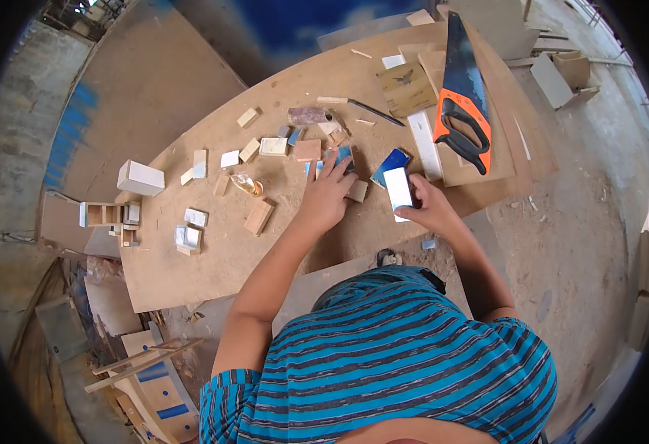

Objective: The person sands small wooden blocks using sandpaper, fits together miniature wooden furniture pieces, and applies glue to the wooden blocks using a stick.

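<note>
My left hand (326, 194) lies over a small blue-faced block (343, 157) among several wood pieces on the table, its fingers spread. A light wood block (357, 191) sits just right of its fingers. In my right hand (429, 207) is a white rectangular block (397, 189), gripped at its right side between thumb and fingers. Behind that block lies a dark blue piece (392, 166). A pinkish block (308, 151) is left of my left fingertips, and a rolled sandpaper-like piece (308, 115) lies farther back.
An orange-handled saw (463, 96) lies on boards at the right of the wooden table (213, 277). A white box-like block (141, 177) stands at the left edge. A clear glass-like item (247, 185) and several loose blocks are left of my hands.
</note>
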Motion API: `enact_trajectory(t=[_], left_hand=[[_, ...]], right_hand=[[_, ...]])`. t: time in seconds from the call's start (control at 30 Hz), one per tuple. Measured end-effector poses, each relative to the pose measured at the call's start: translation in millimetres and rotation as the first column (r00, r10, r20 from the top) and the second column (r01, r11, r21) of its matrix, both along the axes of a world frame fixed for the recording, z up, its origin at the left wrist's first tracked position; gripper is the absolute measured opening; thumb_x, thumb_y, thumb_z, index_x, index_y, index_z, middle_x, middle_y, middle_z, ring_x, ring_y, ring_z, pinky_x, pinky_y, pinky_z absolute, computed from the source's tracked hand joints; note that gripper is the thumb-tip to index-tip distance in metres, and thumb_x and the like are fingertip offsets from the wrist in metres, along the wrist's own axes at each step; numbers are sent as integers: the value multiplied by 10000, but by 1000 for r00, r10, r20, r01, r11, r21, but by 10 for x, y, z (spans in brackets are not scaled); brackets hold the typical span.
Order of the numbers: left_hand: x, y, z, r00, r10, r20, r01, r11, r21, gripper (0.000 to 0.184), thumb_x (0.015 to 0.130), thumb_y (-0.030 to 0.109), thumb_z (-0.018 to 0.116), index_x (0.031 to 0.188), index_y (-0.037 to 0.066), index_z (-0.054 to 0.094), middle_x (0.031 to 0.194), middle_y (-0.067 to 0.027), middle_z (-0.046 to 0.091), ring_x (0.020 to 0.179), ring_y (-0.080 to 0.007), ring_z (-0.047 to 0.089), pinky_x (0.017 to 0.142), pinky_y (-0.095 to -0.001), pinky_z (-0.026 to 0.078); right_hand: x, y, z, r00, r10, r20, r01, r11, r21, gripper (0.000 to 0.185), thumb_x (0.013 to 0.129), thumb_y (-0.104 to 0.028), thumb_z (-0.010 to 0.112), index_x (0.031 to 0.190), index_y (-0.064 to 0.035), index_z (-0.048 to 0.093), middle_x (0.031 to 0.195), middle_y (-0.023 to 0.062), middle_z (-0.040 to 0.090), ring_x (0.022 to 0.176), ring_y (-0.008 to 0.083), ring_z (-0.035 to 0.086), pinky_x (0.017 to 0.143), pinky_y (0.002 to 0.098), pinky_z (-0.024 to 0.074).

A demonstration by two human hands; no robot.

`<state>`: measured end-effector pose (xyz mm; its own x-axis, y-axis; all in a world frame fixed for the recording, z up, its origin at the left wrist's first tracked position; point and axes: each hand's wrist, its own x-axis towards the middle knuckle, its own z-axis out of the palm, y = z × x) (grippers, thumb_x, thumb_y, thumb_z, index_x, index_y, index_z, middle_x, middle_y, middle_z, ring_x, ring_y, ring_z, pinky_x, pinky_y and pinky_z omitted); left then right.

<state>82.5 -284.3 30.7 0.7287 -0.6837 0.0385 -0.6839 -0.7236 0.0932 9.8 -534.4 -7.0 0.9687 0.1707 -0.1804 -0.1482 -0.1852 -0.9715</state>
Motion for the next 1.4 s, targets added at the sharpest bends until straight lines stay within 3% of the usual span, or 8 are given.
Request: enact_trajectory(t=[0.13, 0.2, 0.23, 0.37, 0.73, 1.0, 1.2, 1.4], left_hand=[[-49, 38, 64, 987, 78, -141, -125, 925, -358, 439, 828, 166, 685, 1241, 52, 585, 1260, -137, 607, 1244, -314, 522, 1067, -466, 364], [-108, 218, 133, 711, -34, -702, -517, 651, -556, 399, 905, 264, 624, 1225, 30, 584, 1170, -144, 645, 1084, -278, 605, 976, -409, 441], [-165, 282, 187, 480, -193, -856, -717, 476, -509, 403, 943, 314, 594, 1216, 19, 583, 1125, -148, 664, 1005, -260, 647, 930, -380, 479], [-465, 530, 220, 334, -386, -860, -857, 255, -448, 562, 968, 455, 499, 1288, -6, 507, 1094, -172, 654, 905, -219, 650, 797, -326, 524], [-1009, 1066, -77, 744, 346, -571, -641, 609, -466, 457, 961, 382, 546, 1271, 48, 581, 912, -107, 634, 818, -149, 588, 730, -283, 455], [-1032, 1262, -477, 562, 207, -801, -820, 269, -506, 374, 953, 353, 567, 1072, 4, 627, 763, -39, 517, 715, -109, 478, 658, -289, 413], [-1010, 1356, -421, 648, 297, -701, -747, 425, -511, 402, 938, 363, 587, 747, 24, 480, 704, -3, 399, 680, -82, 377, 589, -299, 350], [-1006, 1204, -319, 785, 492, -377, -620, 635, -461, 333, 870, 272, 632, 735, -15, 533, 736, -192, 540, 661, -366, 537, 598, -434, 407]], right_hand=[[81, 5, 205, 998, 40, 53, -37, 998, -59, 566, 834, -91, 707, 1324, 31, 451, 1040, 75, 607, 905, 125, 560, 764, 277, 475], [146, 33, 193, 992, 72, 101, -69, 997, -32, 531, 857, -140, 691, 1311, 36, 479, 1057, 98, 628, 905, 146, 579, 786, 294, 479], [206, 51, 148, 988, 88, 131, -90, 996, 13, 525, 860, -185, 689, 1296, 37, 499, 1066, 117, 647, 898, 168, 602, 802, 311, 483], [288, 252, 54, 968, 192, 161, -194, 981, 1, 513, 854, -233, 698, 1283, 7, 548, 1068, 160, 663, 891, 202, 635, 821, 339, 492], [65, 1126, 217, 737, 337, 585, -66, 898, -435, 298, 763, -118, 719, 1052, -49, 700, 849, 131, 606, 721, 318, 611, 641, 373, 497], [-56, 1399, -2, 796, 205, 570, -29, 953, -302, 276, 756, -120, 725, 1025, -68, 706, 892, 129, 618, 805, 327, 629, 695, 390, 507], [-103, 1498, -112, 789, 161, 593, 20, 958, -286, 263, 763, -138, 720, 1015, -64, 705, 890, 129, 625, 805, 334, 623, 703, 407, 503], [-56, 1489, -167, 771, 182, 611, 43, 941, -334, 261, 751, -152, 724, 1001, -80, 708, 877, 122, 632, 813, 334, 620, 691, 425, 498]])
